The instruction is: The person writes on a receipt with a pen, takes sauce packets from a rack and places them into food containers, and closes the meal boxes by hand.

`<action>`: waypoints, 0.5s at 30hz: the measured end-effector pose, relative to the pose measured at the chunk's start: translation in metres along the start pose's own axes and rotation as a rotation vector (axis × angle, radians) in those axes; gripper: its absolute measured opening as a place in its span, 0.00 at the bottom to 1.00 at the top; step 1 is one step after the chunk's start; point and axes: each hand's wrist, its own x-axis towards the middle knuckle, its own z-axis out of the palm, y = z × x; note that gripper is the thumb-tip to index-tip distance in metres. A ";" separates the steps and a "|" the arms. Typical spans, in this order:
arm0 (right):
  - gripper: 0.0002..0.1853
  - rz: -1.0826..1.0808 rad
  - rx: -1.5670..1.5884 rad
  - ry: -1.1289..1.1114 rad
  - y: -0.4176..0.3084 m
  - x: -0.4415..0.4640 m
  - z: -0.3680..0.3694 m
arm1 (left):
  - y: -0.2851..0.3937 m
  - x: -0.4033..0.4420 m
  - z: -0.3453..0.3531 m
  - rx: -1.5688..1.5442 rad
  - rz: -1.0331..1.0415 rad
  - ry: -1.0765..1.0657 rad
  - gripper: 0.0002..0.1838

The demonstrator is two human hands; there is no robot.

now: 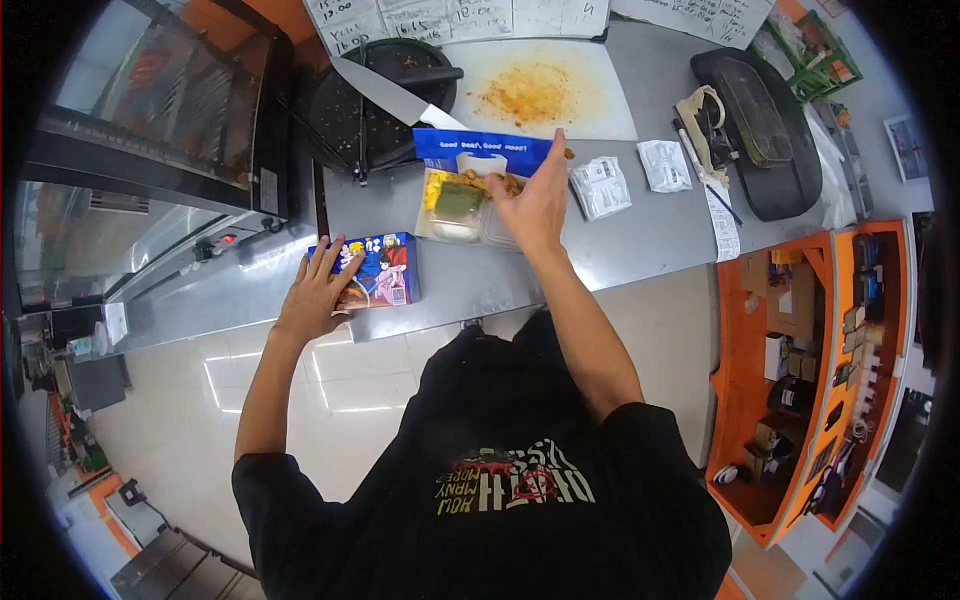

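My left hand point(322, 285) lies with spread fingers on a closed meal box point(385, 275) with cartoon figures, at the counter's front edge. To its right is an open meal box point(425, 222) with a raised blue lid point(440, 145). Inside I see a green square piece point(458, 203), something yellow point(433, 188), brown fried pieces point(512, 184) and a clear plastic cup point(496, 228). My right hand point(535, 205) is at this box's right side, thumb near the fried pieces, stretched fingers at the lid's right edge. A small brown piece shows beside the fingertips.
A large knife point(385, 92) lies across a black round pan point(335, 125) behind the boxes. Beside it is a stained white cutting board point(610, 95). Two white packets point(600, 188) point(664, 166) and a receipt point(724, 225) lie rightward. A glass display case point(200, 130) stands left.
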 end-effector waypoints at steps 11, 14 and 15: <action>0.56 0.219 -0.039 0.027 0.003 0.010 0.025 | 0.078 0.143 0.004 -0.864 -0.159 0.736 0.47; 0.57 0.207 0.028 0.011 -0.004 0.014 0.019 | 0.117 0.200 0.002 -0.952 -0.250 0.901 0.56; 0.58 0.175 0.029 0.029 0.001 0.012 0.023 | 0.120 0.219 0.012 -0.922 -0.264 1.021 0.61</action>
